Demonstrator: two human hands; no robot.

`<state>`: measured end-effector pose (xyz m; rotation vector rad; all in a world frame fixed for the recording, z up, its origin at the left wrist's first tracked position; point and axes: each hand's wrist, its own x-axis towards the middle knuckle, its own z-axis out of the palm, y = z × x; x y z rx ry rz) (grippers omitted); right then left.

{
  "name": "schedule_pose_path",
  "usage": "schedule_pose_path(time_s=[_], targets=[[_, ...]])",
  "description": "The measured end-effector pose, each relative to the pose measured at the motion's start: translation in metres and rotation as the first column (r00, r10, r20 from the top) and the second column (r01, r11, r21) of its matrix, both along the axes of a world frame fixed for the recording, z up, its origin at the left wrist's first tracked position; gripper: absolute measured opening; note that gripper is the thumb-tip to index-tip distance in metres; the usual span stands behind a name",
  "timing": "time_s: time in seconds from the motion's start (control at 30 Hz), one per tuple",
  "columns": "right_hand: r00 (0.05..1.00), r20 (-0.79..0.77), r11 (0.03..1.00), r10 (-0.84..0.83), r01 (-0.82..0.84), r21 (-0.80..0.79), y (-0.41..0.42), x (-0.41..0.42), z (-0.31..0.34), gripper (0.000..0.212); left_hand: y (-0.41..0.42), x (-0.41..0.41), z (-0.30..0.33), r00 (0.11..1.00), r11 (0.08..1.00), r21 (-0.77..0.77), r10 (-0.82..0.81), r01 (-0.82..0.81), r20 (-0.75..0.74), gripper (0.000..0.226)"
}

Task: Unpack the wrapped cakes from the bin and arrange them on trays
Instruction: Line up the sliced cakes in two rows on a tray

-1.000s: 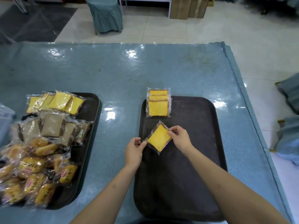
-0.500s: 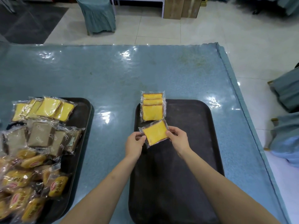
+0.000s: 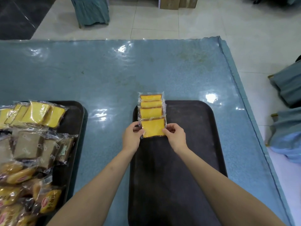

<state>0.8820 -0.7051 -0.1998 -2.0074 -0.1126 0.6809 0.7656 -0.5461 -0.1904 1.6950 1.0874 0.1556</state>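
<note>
Yellow wrapped cake slice (image 3: 153, 128): likely light, soft, crushable, film slippery; left hand (image 3: 132, 137) and right hand (image 3: 175, 137) pinch its side edges, the best hold

Held cake (image 3: 153, 128): yellow slice, clear wrap, flat, overlapping row's near end.
Row (image 3: 151, 105): 3 yellow slices, tray's (image 3: 195, 144) 11 o'clock corner.

Both hands (image 3: 132, 136) (image 3: 176, 136) pinch a wrapped yellow cake (image 3: 153, 127) over the dark tray (image 3: 187, 144).
</note>
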Motion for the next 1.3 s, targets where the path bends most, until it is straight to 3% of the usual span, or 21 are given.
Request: schedule_pose_path(time_s=[0.5, 0.9, 1.3], targets=[[0.999, 0.010, 0.997, -0.036, 0.037, -0.071, 0.022, 0.013, -0.005, 0.018, 0.006, 0.022, -0.010, 0.985, 0.984, 0.038, 0.171, -0.171, 0.026, 0.035], [0.998, -0.027, 0.991, -0.051, 0.048, -0.122, 0.022, 0.015, -0.011, 0.023, 0.005, 0.026, -0.013, 0.991, 0.980, 0.154, 0.134, -0.129, -0.025, 0.036], [0.995, -0.069, 0.995, -0.067, 0.062, -0.077, 0.015, 0.012, -0.004, 0.027, 0.000, 0.024, -0.005, 0.984, 0.982, 0.072, 0.176, -0.174, -0.020, 0.042]])
